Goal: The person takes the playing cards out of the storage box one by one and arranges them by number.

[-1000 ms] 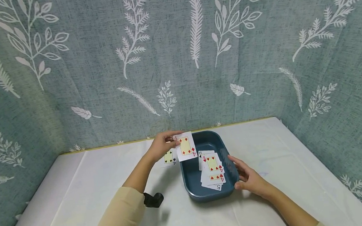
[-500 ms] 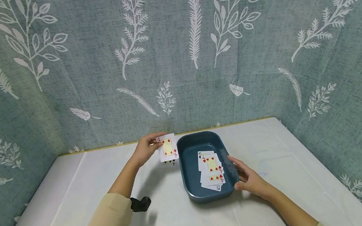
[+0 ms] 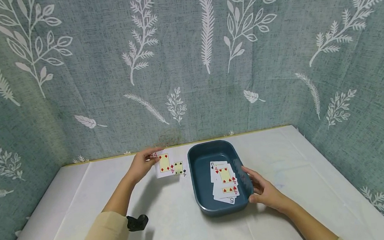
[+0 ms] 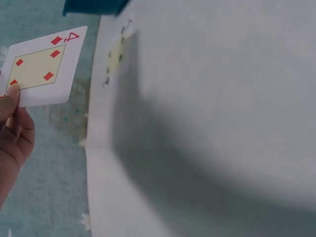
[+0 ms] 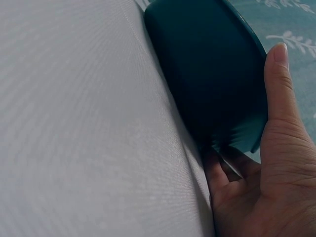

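Observation:
My left hand (image 3: 140, 165) pinches a four of diamonds playing card (image 3: 163, 163) between thumb and fingers, left of a dark blue plastic tray (image 3: 220, 211). In the left wrist view the card is face-up and tilted, apart from the tabletop. A black-suit four card (image 3: 179, 168) lies on the table, partly covered by the held card in the head view. My right hand (image 3: 266, 193) holds the tray's right side, thumb near the front corner and fingers along the wall. Inside the tray lies an overlapping pile of face-up cards, a four of hearts (image 3: 225, 175) on top.
White cloth (image 3: 188, 231) covers the table. A grey-green leaf-print curtain (image 3: 191, 108) rises along its back edge and both sides. A black strap mount (image 3: 137, 222) sticks out from the left wrist.
My left hand has carried the four of diamonds leftward from over the tray's left rim and lowered it slightly, uncovering part of the black four. The right hand and tray stay put.

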The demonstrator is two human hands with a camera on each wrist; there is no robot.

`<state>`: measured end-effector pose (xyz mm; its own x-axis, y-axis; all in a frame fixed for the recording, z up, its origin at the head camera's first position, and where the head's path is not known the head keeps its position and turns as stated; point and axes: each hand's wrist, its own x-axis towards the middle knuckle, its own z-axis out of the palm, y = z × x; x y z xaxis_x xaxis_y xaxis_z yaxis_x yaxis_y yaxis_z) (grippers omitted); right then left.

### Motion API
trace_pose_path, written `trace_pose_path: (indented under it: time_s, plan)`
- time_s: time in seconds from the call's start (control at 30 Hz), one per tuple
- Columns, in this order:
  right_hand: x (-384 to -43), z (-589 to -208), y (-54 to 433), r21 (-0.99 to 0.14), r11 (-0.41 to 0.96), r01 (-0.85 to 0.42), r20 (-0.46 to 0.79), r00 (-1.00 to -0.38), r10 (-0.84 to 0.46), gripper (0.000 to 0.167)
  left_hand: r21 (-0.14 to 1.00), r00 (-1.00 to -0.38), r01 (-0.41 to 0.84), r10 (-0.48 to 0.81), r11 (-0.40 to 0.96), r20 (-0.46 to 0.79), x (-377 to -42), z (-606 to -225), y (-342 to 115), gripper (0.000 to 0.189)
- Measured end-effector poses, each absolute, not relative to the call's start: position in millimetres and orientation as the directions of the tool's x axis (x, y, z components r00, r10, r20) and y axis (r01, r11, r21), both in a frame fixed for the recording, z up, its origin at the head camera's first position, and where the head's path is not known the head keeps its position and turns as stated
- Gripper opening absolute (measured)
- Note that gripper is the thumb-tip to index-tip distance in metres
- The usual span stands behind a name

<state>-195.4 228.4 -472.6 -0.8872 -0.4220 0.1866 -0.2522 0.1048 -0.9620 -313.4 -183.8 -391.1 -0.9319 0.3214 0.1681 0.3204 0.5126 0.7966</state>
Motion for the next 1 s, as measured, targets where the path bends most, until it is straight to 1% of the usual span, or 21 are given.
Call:
trace_pose_path:
  time_s: [0.4, 0.6, 0.8, 1.0]
  plan:
    - [-195.1, -473.4, 229.4, -0.962, 0.087, -0.259, 0.199, -0.881, -0.429, 0.090, 0.735, -0.954, 0.272, 0.272, 0.621, 0.123, -315.1, -403.5, -203.1, 0.037]
    - [-194.9, -473.1, 229.5, -0.961, 0.096, -0.258, 0.195, -0.886, -0.422, 0.090, 0.720, -0.963, 0.233, 0.259, 0.654, 0.077, -319.5, -409.6, -201.7, 0.036]
    - [-195.4, -474.3, 229.5, -0.963, 0.091, -0.254, 0.192, -0.882, -0.431, 0.090, 0.693, -0.978, 0.171, 0.206, 0.700, 0.034, -325.1, -419.5, -198.3, 0.037]
    - [-195.6, -473.7, 228.8, -0.962, 0.108, -0.250, 0.184, -0.890, -0.418, 0.091, 0.645, -0.977, 0.198, 0.199, 0.738, 0.071, -328.6, -426.4, -197.9, 0.037]
